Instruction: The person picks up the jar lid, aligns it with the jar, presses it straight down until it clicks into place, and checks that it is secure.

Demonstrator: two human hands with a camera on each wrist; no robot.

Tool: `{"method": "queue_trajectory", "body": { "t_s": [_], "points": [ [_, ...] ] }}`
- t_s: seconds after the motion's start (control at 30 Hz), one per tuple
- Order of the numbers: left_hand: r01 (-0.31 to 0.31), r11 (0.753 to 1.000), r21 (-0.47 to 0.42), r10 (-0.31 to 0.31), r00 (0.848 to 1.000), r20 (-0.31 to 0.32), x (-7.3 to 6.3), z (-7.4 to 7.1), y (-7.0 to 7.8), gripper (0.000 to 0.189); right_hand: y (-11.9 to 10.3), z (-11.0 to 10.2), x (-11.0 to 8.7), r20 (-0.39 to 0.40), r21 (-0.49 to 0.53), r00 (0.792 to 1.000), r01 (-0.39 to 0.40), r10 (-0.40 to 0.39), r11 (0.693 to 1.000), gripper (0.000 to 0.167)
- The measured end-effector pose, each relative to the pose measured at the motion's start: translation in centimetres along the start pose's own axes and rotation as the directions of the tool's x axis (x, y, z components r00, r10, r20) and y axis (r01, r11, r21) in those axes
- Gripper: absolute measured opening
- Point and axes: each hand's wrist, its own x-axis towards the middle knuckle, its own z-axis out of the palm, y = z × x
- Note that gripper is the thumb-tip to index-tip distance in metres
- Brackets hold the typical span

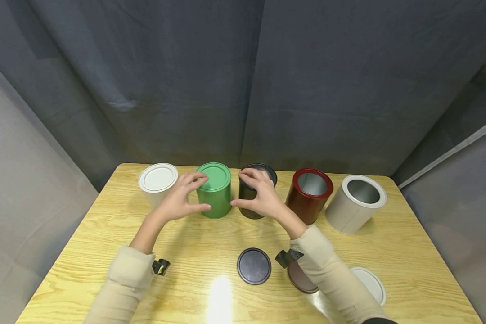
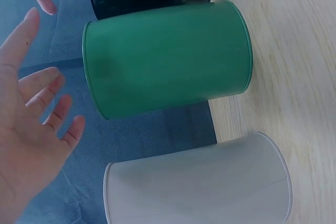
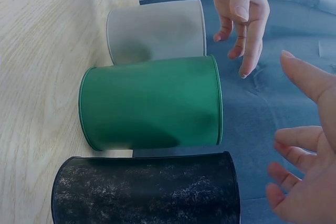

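Observation:
A green can (image 1: 214,200) with its lid on stands at the back of the table, second from the left. My left hand (image 1: 181,198) hovers at its left side, fingers spread and thumb apart, overlapping the white lidded can (image 1: 158,177) in the head view. On the other side, my right hand (image 1: 264,194) is held in front of the black can (image 1: 247,192), partly hiding its top. Both wrist views show air between the hands and the green can (image 2: 168,61); neither hand grips anything. The black can (image 3: 147,190) and the white can (image 3: 157,32) flank the green one.
Farther right stand a dark red can (image 1: 308,204) and an off-white can (image 1: 346,213), both without lids. Nearer the front lie a black lid (image 1: 254,266), a brown lid (image 1: 300,276) and a white lid (image 1: 370,285), with my right sleeve over part of the latter two. Grey curtains (image 1: 243,90) hang behind the table.

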Motion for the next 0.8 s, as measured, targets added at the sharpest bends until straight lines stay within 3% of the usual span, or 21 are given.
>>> {"method": "queue_trajectory", "body": {
  "t_s": [0.17, 0.8],
  "points": [
    [-0.039, 0.999, -0.001, 0.039, 0.999, -0.008, -0.2, 0.3, 0.3, 0.072, -0.1, -0.3, -0.6, -0.011, 0.001, 0.999, 0.034, -0.034, 0.999, 0.074],
    [-0.083, 0.994, -0.067, 0.083, 0.997, -0.01, -1.4, 1.4, 1.7, 0.071, -0.3, -1.2, -2.8, 0.015, 0.024, 0.999, 0.041, -0.041, 0.999, 0.071]
  ]
}}
